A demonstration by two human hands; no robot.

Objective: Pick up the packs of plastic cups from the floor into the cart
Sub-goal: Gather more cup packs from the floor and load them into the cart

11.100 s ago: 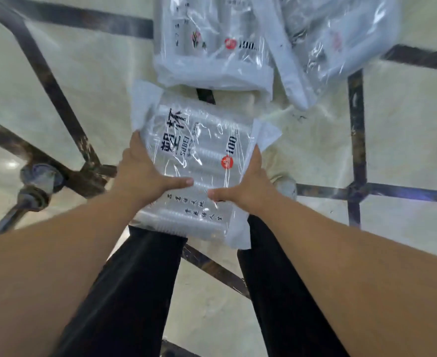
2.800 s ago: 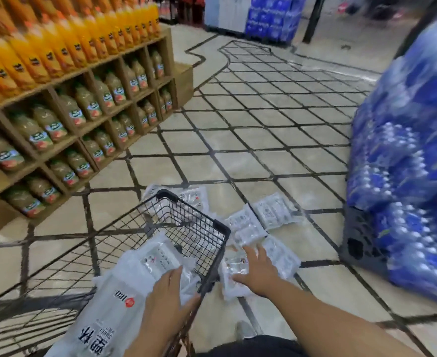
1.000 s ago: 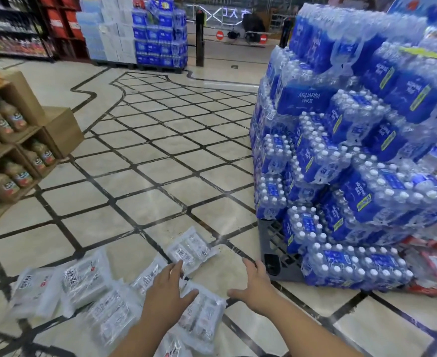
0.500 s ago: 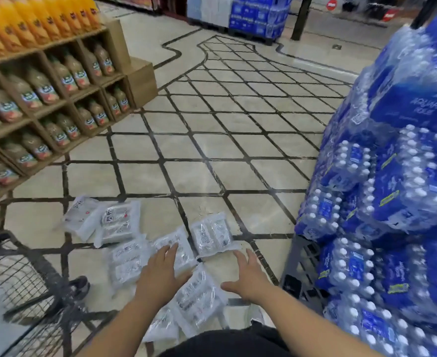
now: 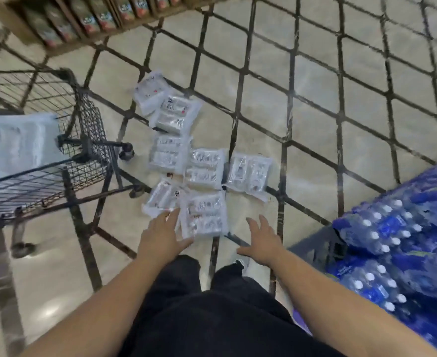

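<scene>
While both arms reached down over the floor (image 5: 315, 155), the left hand (image 5: 164, 235) and the right hand (image 5: 261, 240) were each spread wide, fingers straight and apart, holding nothing. Between them and a little ahead lay the near pack (image 5: 204, 215), flat on the tiles. The left hand's fingertips overlapped its left edge in the view, though whether they touched it could not be told. The right hand hung clear of it, off to its right, over bare tile.

Just ahead of the left hand lay a second pack (image 5: 160, 198), tilted, its edge against the near pack's left side. Beyond both hands lay the far packs (image 5: 205, 168), five of them: two side by side just past the near pack, one to their left, and two overlapping farther ahead.

Well to the left of the left hand stood the cart (image 5: 83, 140), a wire basket on wheels, with blurred clear bags (image 5: 19, 143) inside. Near the right hand's right side rose stacked water bottles (image 5: 392, 240) in blue wrap. Far ahead and left of the hands ran a shelf (image 5: 96, 14) of bottled drinks. Below the hands showed black trousers (image 5: 212, 318), and a shoe (image 5: 243, 262) just under the right hand.
</scene>
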